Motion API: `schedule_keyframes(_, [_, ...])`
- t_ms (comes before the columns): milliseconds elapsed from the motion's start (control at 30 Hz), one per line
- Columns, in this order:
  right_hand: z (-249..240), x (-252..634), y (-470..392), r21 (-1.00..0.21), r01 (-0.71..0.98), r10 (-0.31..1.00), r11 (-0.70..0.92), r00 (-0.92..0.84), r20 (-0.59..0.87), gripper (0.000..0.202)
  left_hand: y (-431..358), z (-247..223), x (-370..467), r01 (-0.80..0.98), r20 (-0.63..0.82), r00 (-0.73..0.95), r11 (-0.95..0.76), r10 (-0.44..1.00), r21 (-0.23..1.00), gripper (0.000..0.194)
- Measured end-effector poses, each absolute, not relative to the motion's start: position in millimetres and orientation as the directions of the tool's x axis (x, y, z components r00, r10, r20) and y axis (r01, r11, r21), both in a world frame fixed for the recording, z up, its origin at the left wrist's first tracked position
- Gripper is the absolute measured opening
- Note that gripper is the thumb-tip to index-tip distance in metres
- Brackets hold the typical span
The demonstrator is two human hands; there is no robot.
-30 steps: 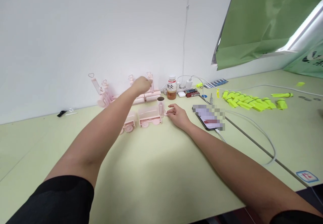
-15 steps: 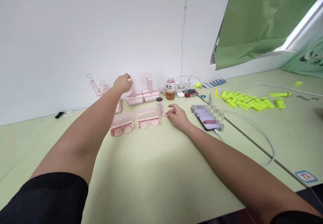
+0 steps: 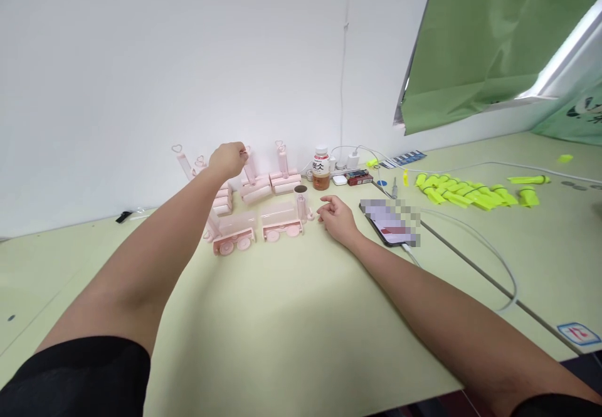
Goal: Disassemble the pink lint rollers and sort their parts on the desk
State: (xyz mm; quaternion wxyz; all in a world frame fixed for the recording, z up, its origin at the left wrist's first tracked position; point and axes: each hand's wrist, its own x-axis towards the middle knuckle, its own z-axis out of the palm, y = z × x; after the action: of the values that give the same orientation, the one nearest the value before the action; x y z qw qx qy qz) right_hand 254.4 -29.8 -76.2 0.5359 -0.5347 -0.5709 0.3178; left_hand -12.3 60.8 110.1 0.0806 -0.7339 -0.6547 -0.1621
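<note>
My left hand reaches to the back row with its fingers pinched on the heart-shaped end of an upright pink handle, which belongs to what looks like a pink lint roller. That roller sits slightly tilted. Beside it stands a similar pink roller with its handle up. My right hand rests on the table, fingers loosely bent and apart, holding nothing. Just left of its fingertips are a small upright pink handle and a roll with a brown core. Two clear-covered pink pieces with round discs lie in front.
More pink rollers stand partly behind my left forearm. A labelled bottle, a white case and a red box line the wall. A phone with a cable lies right, before several yellow plastic pieces.
The roller under my left hand has tilted a little. My right hand has drawn slightly right, away from the small pink handle. The camera view has shifted a little.
</note>
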Motion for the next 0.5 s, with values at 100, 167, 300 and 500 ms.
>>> schedule_keyframes(100, [-68.9,252.8,-36.5,-0.931,0.248,0.932,0.266,0.179,0.314,0.031,30.4,129.4,-15.4,0.957,0.467,0.115,-0.225,0.877,0.186,0.021])
schedule_keyframes(167, [-61.3,248.4,-45.5,-0.921,0.239,0.918,0.309,0.176,0.354,0.029,-0.1,141.3,-18.8,0.903,0.568,0.080,-0.301,0.819,0.307,0.018])
schedule_keyframes(300, [-44.1,230.6,-74.0,-0.928,0.121,0.936,0.351,-0.040,0.349,0.050,-72.0,137.7,-24.8,0.675,0.686,-0.057,-0.478,0.726,0.562,0.016])
schedule_keyframes(500, [-30.6,198.7,-120.2,-0.974,-0.035,0.898,0.225,-0.380,0.221,0.046,-137.6,51.3,-23.9,0.126,0.520,-0.254,-0.505,0.815,0.854,0.028])
